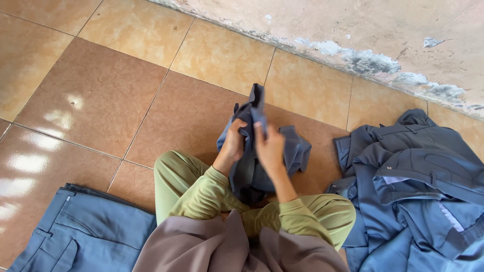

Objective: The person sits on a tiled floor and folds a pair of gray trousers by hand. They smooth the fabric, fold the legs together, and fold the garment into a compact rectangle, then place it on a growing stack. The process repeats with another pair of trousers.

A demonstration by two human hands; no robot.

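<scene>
I sit cross-legged on a tiled floor in light green sleeves and trousers. Both hands hold up one crumpled grey-blue garment [292,146] in front of my knees. My left hand [234,142] grips its left side with fingers curled into the cloth. My right hand [268,146] pinches a fold near the middle, and a narrow end of the fabric sticks up above the fingers. The rest of the garment hangs down to my lap and bunches to the right.
A flat, folded pair of grey-blue trousers [85,231] lies at my left knee. A loose pile of similar grey-blue garments [418,191] lies at my right. A peeling wall [378,30] runs along the far edge of the brown tiles [96,95].
</scene>
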